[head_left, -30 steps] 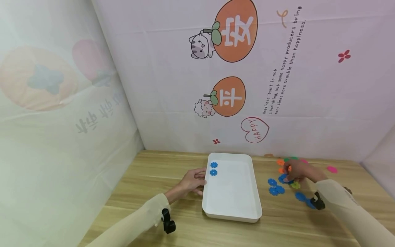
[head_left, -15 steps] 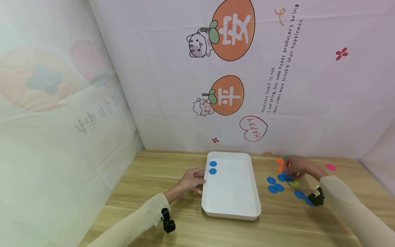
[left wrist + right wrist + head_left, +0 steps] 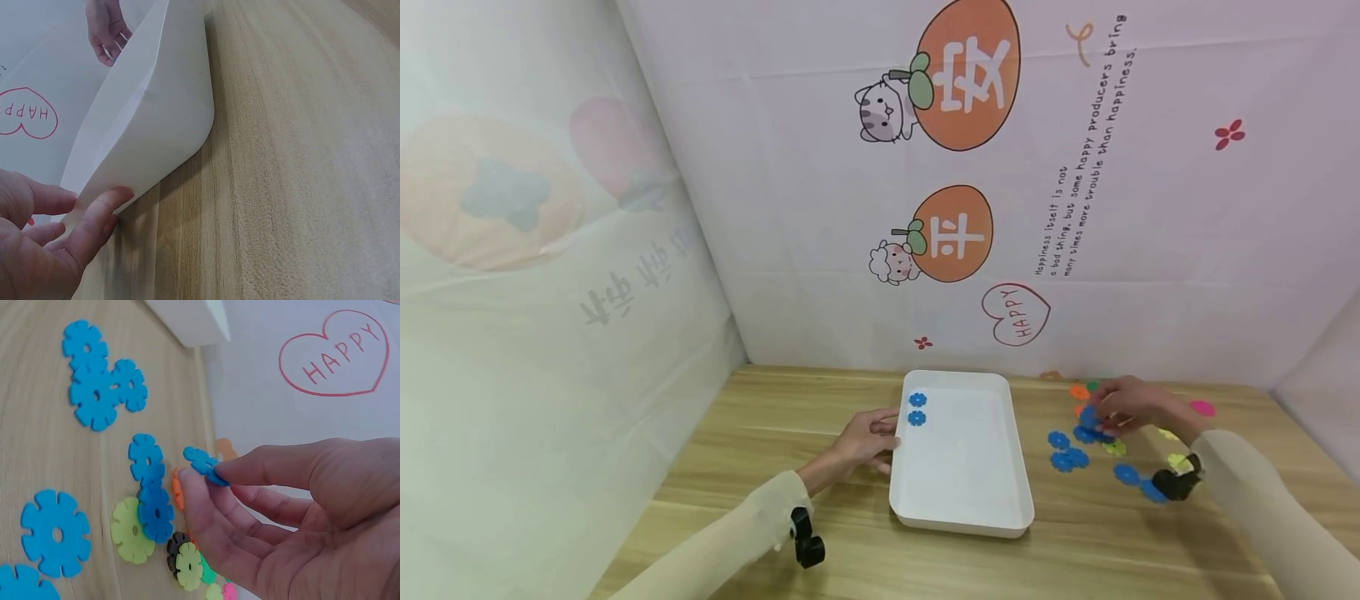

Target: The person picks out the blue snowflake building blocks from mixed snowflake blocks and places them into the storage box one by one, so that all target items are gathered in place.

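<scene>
My right hand [image 3: 1131, 402] pinches a blue snowflake disc [image 3: 205, 465] between thumb and forefinger, just above the loose pieces at the right. Beneath it lie overlapping blue discs [image 3: 156, 512] and a yellow-green disc [image 3: 129, 531]. My left hand [image 3: 859, 442] touches the left wall of a white tray [image 3: 958, 467]; in the left wrist view its fingertips [image 3: 112, 199] rest against the outer side near the rim. Inside the tray, two blue discs [image 3: 917, 408] lie one behind the other at the back left corner.
A cluster of blue discs [image 3: 1067, 458] lies right of the tray, with more blue discs [image 3: 1126, 474] nearer the right wrist. Orange discs [image 3: 1078, 391], a pink disc [image 3: 1202, 408] and yellow ones [image 3: 1177, 460] lie around the right hand. A printed cloth wall [image 3: 820, 208] stands behind.
My right hand has lifted slightly off the pile, a blue disc now visible between its fingers. The left hand and the tray stay in place.
</scene>
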### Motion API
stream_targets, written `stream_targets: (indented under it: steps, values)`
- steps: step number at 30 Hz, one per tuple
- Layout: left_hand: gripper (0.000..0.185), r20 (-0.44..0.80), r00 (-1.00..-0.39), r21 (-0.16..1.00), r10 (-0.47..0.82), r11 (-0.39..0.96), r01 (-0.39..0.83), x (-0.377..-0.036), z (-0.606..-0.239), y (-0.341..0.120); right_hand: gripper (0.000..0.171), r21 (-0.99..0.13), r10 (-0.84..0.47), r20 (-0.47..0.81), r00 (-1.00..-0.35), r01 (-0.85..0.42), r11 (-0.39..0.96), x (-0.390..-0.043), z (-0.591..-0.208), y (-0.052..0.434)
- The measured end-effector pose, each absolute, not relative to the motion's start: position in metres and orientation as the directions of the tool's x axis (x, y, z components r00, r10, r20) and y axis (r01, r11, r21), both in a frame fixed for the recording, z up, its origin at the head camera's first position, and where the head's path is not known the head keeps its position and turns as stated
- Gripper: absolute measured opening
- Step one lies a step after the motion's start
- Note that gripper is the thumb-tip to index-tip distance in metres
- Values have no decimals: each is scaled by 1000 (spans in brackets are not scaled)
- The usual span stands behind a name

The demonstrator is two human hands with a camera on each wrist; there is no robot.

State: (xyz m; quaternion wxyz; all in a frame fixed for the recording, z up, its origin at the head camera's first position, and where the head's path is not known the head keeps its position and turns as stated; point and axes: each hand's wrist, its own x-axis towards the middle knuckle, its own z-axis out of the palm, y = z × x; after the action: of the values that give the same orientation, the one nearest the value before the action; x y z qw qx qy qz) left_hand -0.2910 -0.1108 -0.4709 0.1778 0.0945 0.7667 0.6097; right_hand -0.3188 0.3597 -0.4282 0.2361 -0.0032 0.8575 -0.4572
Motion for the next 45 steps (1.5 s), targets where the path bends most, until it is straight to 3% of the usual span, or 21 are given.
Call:
stream_targets:
  steps: [11,16,25,32,45]
  values:
    - [60,-157,-919,969,363,237,-72,-291,-471,-111,41,-873,-290,-429,-855,310,377,-327,-434,359]
    - [60,-169,-920,967,353,242,-84,-292,-471,-110,31,-890,-312,-431,-846,341,304,-328,-435,353]
    - [60,-174,-918,968,355,232,-93,-293,-472,-109,26,-910,-329,-397,-857,319,266,-327,-428,339]
    - [61,-190,-918,968,347,223,-116,-292,-473,-112,17,-945,-436,-325,-839,273,178,-329,-430,318]
    - [62,-186,-913,972,363,202,-117,-294,-474,-112,34,-964,-506,-242,-828,148,221,-326,-419,272]
